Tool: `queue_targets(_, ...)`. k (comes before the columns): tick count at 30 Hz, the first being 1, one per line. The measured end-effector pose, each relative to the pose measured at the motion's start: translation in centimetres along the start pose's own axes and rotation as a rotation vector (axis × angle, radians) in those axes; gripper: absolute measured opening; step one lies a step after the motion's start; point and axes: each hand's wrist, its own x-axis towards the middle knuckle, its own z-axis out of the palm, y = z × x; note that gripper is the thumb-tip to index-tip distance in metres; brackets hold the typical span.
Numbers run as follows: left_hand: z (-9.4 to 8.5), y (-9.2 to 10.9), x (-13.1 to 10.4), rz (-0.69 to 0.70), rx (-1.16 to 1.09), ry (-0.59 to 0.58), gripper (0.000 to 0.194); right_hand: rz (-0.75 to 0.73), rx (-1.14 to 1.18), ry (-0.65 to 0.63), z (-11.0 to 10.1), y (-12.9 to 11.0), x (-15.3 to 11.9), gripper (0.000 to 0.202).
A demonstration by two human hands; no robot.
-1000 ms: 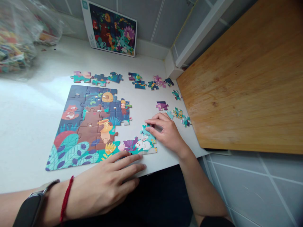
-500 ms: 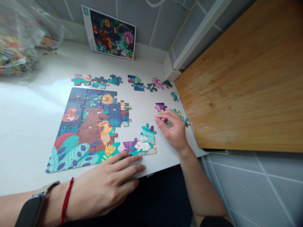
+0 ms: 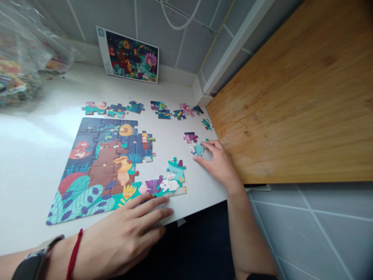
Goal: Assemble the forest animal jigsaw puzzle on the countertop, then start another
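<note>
Beyond our joined puzzle [image 3: 105,167], towards one o'clock, the picture board [image 3: 131,58] bears a teal corner label and side print, both too small to read. Our left hand [image 3: 125,229] lies loosely spread at five o'clock — covering some bottom edge. Between two and three, our right hand [image 3: 220,163] pinches a pale teal piece [image 3: 198,149] (another hides behind) on the surface [image 3: 166,142].

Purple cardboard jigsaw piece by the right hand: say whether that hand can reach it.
Likely yes: the purple piece lies uncovered near the right hand, though its fingertips are at a pale-blue jigsaw piece.
</note>
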Motion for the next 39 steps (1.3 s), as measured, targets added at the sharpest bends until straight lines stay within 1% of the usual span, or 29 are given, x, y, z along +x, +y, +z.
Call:
queue_targets(2, 0.0, 0.0, 0.0, -0.002, 0.001, -0.004, 0.016, 0.01, 0.008, -0.034, 0.3, -0.4, -0.1, 0.047)
queue_targets(5, -0.2, 0.0, 0.0, -0.002, 0.003, -0.013, 0.015, 0.033, 0.079, -0.047, 0.7, -0.3, 0.2, 0.044)
queue_targets(8, -0.4, 0.1, 0.1, -0.001, 0.0, -0.029, 0.016, 0.05, 0.164, -0.025, 0.9, 0.2, 0.4, 0.05)
queue_targets(10, -0.5, 0.1, 0.1, -0.002, -0.003, -0.042, 0.016, 0.042, 0.231, 0.014, 0.9, 0.6, 0.4, 0.052)
queue_targets(11, -0.5, 0.1, 0.1, -0.003, -0.004, -0.045, 0.016, 0.035, 0.267, 0.042, 0.8, 0.8, 0.4, 0.05)
queue_targets(14, -0.5, 0.0, 0.1, -0.005, -0.002, -0.039, 0.016, 0.017, 0.377, 0.123, 0.5, 0.8, 0.5, 0.032)
queue_targets(16, -0.5, 0.0, 0.1, 0.003, 0.011, -0.034, 0.016, -0.002, 0.47, 0.13, 0.4, 0.1, 0.6, 0.026)
queue_targets(18, -0.5, 0.0, 0.2, 0.027, 0.028, -0.033, 0.016, -0.034, 0.567, 0.058, 0.8, -1.4, 0.6, 0.026)
queue_targets(21, -0.7, 0.1, 0.3, 0.102, 0.028, -0.037, 0.016, -0.114, 0.632, -0.134, 2.3, -4.9, 0.5, 0.022)
queue_targets(22, -0.8, 0.2, 0.4, 0.132, 0.018, -0.038, 0.016, -0.147, 0.62, -0.21, 2.8, -6.1, 0.5, 0.021)
queue_targets(23, -0.9, 0.2, 0.5, 0.159, 0.007, -0.04, 0.017, -0.173, 0.593, -0.259, 3.3, -7.2, 0.5, 0.02)
queue_targets(26, -1.0, 0.3, 0.6, 0.188, -0.009, -0.042, 0.018, -0.264, 0.495, -0.31, 4.4, -9.4, 1.0, 0.023)
queue_targets(29, -1.0, 0.2, 0.6, 0.173, 0.0, -0.049, 0.018, -0.308, 0.45, -0.324, 4.7, -9.6, 1.5, 0.024)
queue_targets(34, -0.9, 0.1, 0.4, 0.166, -0.004, -0.061, 0.018, -0.338, 0.475, -0.346, 4.5, -8.9, 1.7, 0.025)
queue_targets(39, -0.6, 0.1, 0.3, 0.139, 0.014, -0.053, 0.014, -0.323, 0.514, -0.358, 4.5, -8.6, 1.6, 0.026)
